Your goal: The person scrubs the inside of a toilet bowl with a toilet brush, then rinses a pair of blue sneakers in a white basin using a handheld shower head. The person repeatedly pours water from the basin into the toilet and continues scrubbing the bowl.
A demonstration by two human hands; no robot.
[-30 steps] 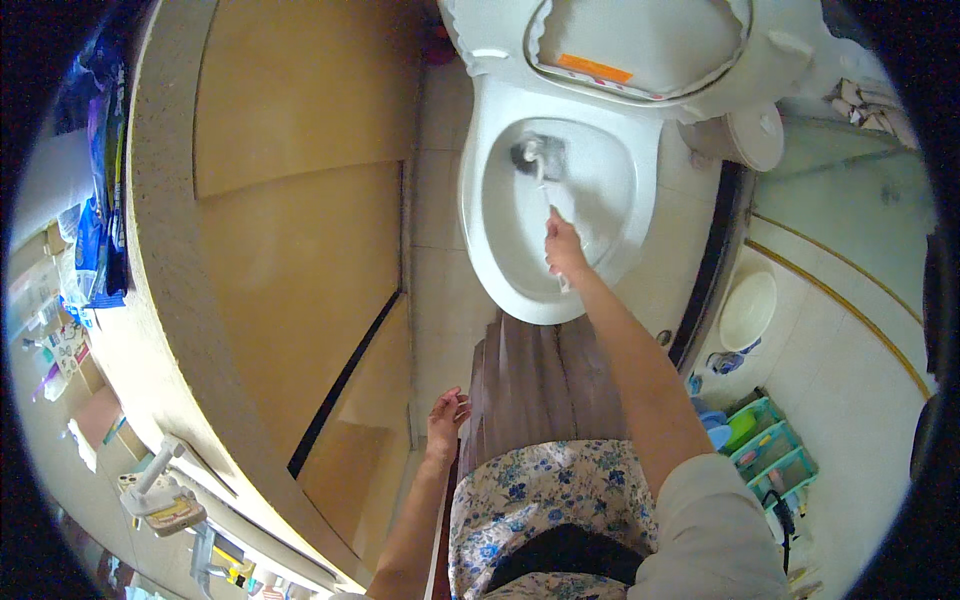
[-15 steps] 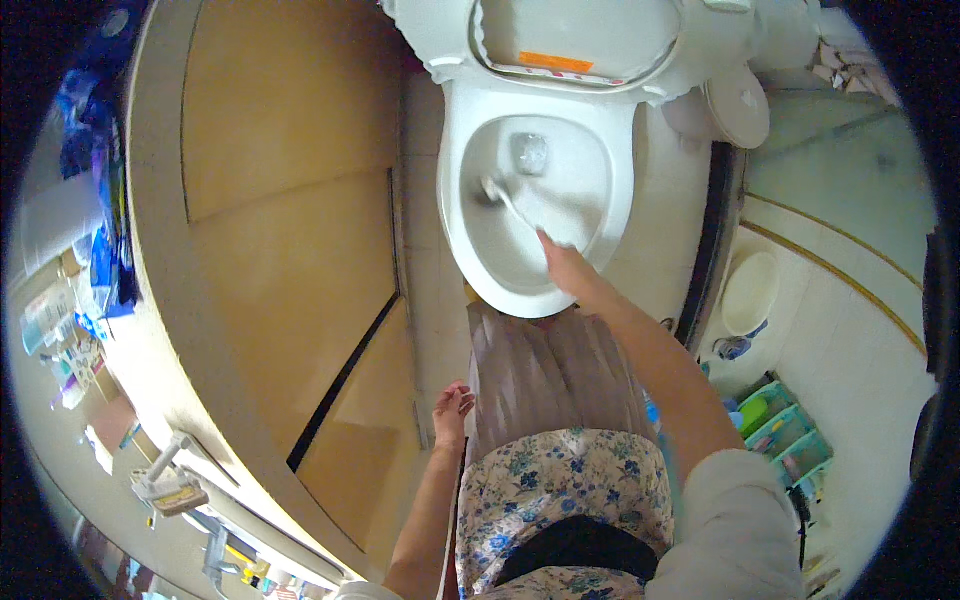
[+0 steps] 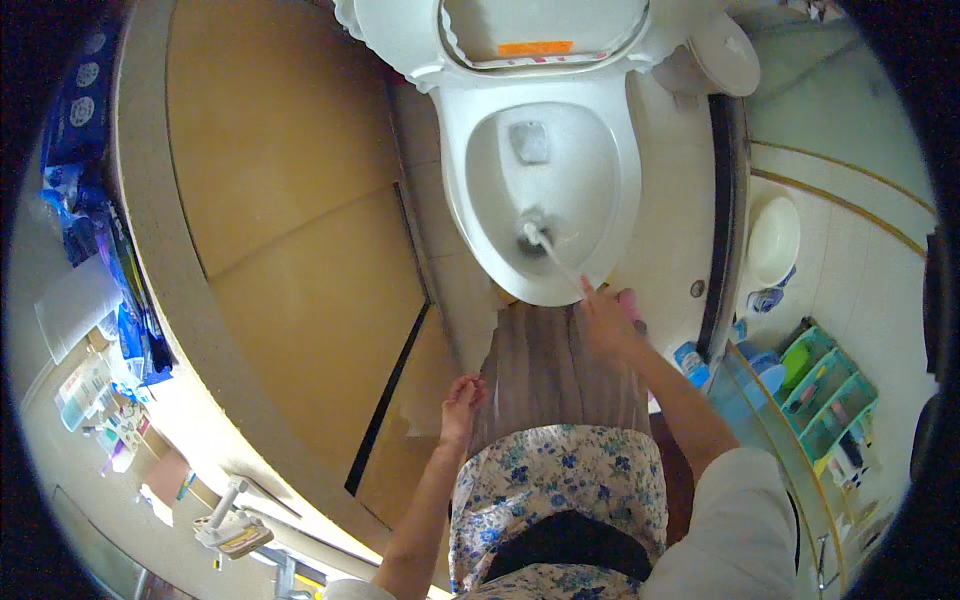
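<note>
A white toilet brush [image 3: 556, 258] slants into the toilet bowl [image 3: 452, 165], its head pressed to the inner wall near the front rim. My right hand [image 3: 606, 318] is closed round the end of its thin handle, just outside the bowl's front right edge. Above the bowl, the seat and lid [image 3: 400, 35] stand raised, with an orange strip on the lid. Beside my floral apron [image 3: 560, 470], my left hand [image 3: 462, 400] hangs with loosely curled fingers and holds nothing.
Tan cabinet doors [image 3: 290, 150] run along the left under a cluttered counter. At the right are a lidded white bin [image 3: 728, 55], a dark threshold [image 3: 728, 200], a white basin [image 3: 774, 240], a blue bottle [image 3: 692, 364] and a teal rack [image 3: 828, 385].
My right hand has drawn back toward me and slightly right. The brush head has moved from the bowl's left wall to its front. My left hand has shifted slightly right.
</note>
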